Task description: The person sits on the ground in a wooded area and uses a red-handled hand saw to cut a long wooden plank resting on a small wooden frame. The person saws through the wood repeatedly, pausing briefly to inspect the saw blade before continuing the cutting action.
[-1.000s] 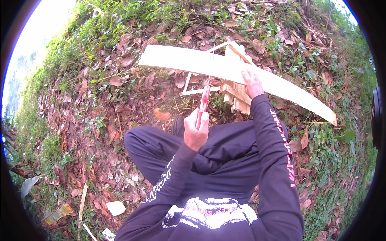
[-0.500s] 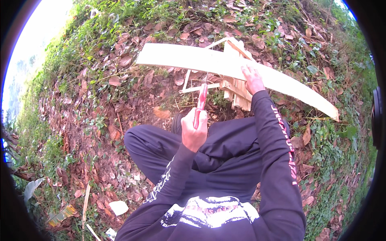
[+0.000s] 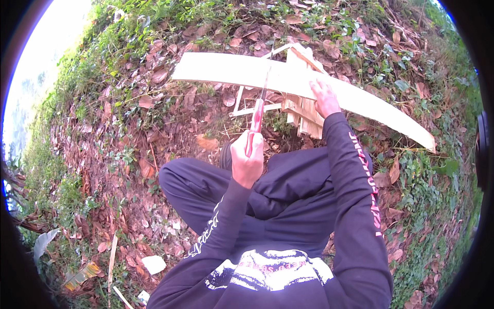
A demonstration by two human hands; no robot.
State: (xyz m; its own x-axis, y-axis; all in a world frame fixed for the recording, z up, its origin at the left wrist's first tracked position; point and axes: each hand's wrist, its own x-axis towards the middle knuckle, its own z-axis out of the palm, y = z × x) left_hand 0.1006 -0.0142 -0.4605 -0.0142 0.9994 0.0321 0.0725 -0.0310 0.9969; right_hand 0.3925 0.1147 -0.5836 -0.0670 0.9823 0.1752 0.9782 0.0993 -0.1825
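Note:
My left hand (image 3: 247, 160) is closed round the red handle of a handsaw (image 3: 258, 116). The saw's thin dark blade points away from me and lies across a long, pale wooden board (image 3: 221, 68), left of its middle. Fingers stretched out, my right hand (image 3: 324, 98) lies flat on the board near its middle and presses on it. Beneath the board is a low stand of rough wood pieces (image 3: 311, 127), partly covered by the board. The board's right end narrows and appears to bend down in the wide view.
Thin wooden strips (image 3: 257, 109) form a frame at the stand's left. My crossed legs (image 3: 296, 180) are close on the near side. Dry leaves and low green plants cover the ground. A white scrap (image 3: 154, 264) and a wooden strip (image 3: 112, 257) lie at the lower left.
My left hand has shifted slightly, and much more of the saw blade now shows, reaching past the board's far edge. My right hand stays on the board, which has barely moved.

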